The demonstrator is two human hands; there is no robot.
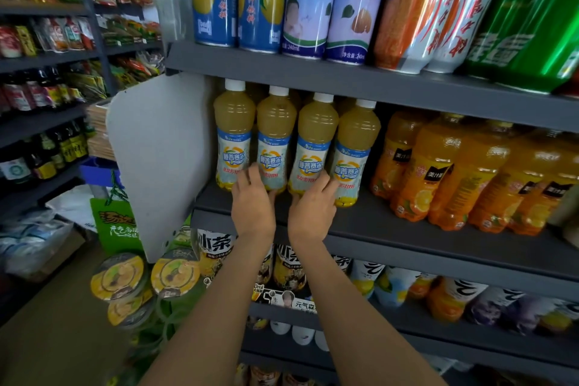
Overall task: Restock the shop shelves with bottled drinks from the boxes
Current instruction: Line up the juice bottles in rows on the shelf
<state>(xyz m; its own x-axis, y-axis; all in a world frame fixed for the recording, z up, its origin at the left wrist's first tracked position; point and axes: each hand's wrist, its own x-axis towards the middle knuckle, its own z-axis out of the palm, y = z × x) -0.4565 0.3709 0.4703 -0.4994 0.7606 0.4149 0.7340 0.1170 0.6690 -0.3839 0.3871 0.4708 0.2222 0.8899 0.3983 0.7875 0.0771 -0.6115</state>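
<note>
Both hands at base of front row, middle shelf [407,222]. Left hand [252,202]: fingers up against lower label of second yellow bottle [275,138], thumb toward first bottle [233,135]; looks like a loose hold, not a clamp. Right hand [313,207]: fingers spread, tips touching third bottle [316,144] and fourth bottle [355,153]; whether they curl round either, can't tell, palm side hidden. Bottles upright, touching side by side, caps just under upper shelf [313,78]. Orange bottles [438,172] to the right, apart.

Handling est.: full, so fairly heavy; thin plastic, gives w/ squeeze; label film slick. Best hold = waist at label, or push low at base to slide w/o tipping.
</note>
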